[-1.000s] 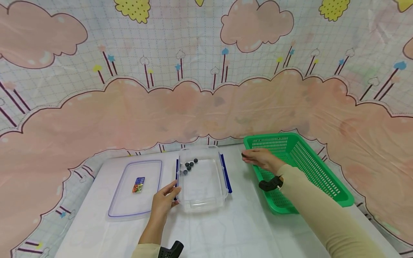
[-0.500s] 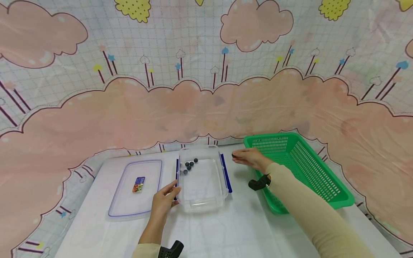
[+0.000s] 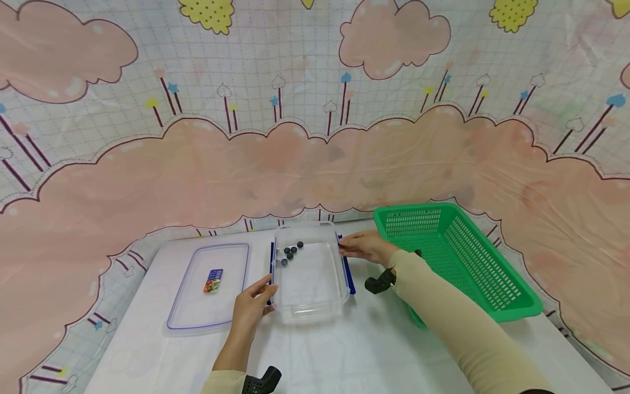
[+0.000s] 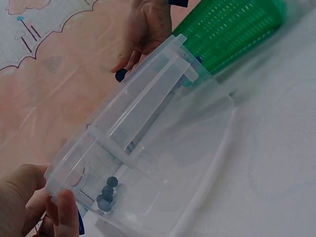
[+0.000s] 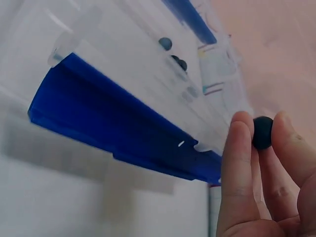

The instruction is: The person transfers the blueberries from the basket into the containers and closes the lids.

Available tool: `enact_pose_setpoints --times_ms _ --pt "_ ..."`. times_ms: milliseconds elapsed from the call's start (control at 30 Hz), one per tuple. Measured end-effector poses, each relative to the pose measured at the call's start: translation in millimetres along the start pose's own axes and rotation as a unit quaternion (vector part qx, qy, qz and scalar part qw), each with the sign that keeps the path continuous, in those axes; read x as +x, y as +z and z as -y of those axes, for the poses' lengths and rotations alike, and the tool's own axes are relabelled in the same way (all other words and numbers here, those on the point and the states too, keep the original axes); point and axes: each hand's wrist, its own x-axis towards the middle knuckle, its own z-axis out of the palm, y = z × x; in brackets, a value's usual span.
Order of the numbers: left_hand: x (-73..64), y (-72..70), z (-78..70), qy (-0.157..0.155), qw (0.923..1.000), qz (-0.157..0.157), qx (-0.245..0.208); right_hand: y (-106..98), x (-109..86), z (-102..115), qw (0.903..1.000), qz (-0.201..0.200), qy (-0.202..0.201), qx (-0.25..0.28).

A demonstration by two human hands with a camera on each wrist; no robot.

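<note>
A clear plastic food container (image 3: 315, 312) with blue side latches stands on the table. Several blueberries (image 3: 290, 256) lie in its far left part. My left hand (image 3: 248, 306) grips the container's left side, thumb and fingers at the rim, as the left wrist view shows. Just above the right rim is my right hand (image 3: 369, 247). Between thumb and fingertips it pinches one blueberry (image 5: 262, 132), which is hidden in the head view. A blue latch (image 5: 113, 118) hangs folded out below that hand in the right wrist view.
On the right stands a green slotted basket (image 3: 492, 268), partly behind my right forearm; one dark round thing (image 3: 418, 253) shows in it. A clear lid (image 3: 189, 312) with a blue seal and a colourful label (image 3: 213, 280) lies left. A printed cloth (image 3: 295, 175) hangs behind.
My right hand has moved left from the basket's edge to the container's right rim, carrying the blueberry. My left hand and the container have stayed in place.
</note>
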Motion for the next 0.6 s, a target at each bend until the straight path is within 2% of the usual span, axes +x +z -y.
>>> enact_pose_setpoints --times_ms 233,600 --pt "0.5 0.2 0.3 0.008 0.9999 -0.006 -0.007 17.4 1.8 5.9 0.9994 0.027 0.016 -0.012" --pt "-0.3 1.1 -1.6 0.003 1.0000 -0.005 -0.005 47.0 19.1 14.6 0.9983 -0.017 0.036 -0.043"
